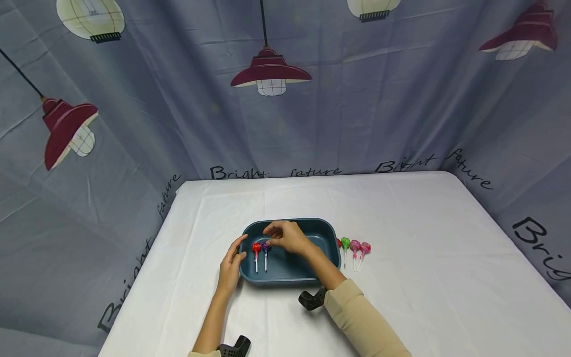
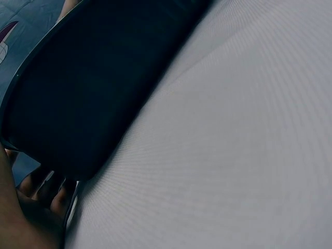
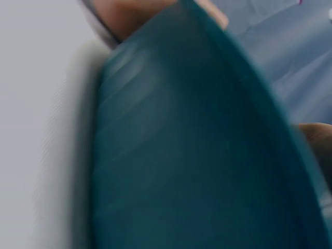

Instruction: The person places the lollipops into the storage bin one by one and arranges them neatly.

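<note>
A dark teal tray (image 1: 290, 281) with rounded corners sits on the white table. My left hand (image 1: 229, 270) rests against its left end, fingers along the outer wall and rim; the left wrist view shows those fingers (image 2: 61, 196) beside the wall. Inside the tray at the left lie a red lollipop (image 1: 256, 248) and a purple lollipop (image 1: 265, 254), side by side, white sticks toward me. Over the tray is my right hand (image 1: 289, 238), its thumb tip right at the purple head and the index finger apart from the thumb. The right wrist view is blurred.
Right of the tray, a green lollipop (image 1: 345, 244) and pink lollipops (image 1: 355, 246) lie in a row, with a red head (image 1: 339, 243) partly hidden by the tray's rim. A patterned grey-blue curtain (image 1: 357, 109) surrounds the white table (image 1: 424, 248).
</note>
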{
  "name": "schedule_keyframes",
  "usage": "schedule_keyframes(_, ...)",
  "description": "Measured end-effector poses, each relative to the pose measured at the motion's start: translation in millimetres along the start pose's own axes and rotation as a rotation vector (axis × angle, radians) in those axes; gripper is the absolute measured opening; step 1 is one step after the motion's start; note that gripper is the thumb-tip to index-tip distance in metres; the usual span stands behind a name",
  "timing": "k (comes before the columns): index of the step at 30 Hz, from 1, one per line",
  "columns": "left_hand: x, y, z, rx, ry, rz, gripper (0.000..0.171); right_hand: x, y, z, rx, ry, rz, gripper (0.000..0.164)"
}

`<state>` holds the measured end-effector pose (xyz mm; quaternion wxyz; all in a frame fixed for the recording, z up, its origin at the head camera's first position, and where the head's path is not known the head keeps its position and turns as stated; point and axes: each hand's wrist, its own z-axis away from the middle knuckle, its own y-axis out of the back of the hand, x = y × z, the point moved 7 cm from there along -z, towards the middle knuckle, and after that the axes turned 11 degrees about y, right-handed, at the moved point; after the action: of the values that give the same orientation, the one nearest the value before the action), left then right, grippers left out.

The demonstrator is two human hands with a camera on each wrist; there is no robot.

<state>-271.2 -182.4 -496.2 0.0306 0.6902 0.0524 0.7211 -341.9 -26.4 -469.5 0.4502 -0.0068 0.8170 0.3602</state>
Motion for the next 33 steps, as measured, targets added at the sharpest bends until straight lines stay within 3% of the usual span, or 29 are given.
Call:
schedule_keyframes(7, -1.5, 0.0, 0.0, -0.003, 0.013, -0.002, 0.043, -22, 18, 7, 0.011, 0.024, -0.036, 0.027)
schedule_keyframes(14, -1.0, -0.1, 0.3, 0.004, 0.005, -0.006, 0.043, -36, 56, 24, 0.101, 0.043, -0.06, 0.025)
schedule_keyframes(23, 0.1, 1.8, -0.3, 0.021, 0.0, -0.014, 0.043, -26, 107, 57, 0.261, -0.031, -0.044, 0.029)
schedule_keyframes(30, 0.4, 1.3, 0.2, 0.02, -0.016, -0.009, 0.043, -37, 133, 89, 0.346, -0.077, -0.06, 0.027)
schedule_keyframes(33, -0.3, 1.5, 0.5, 0.016, -0.016, -0.002, 0.043, -12, 139, 104, 0.382, -0.103, -0.049, 0.029)
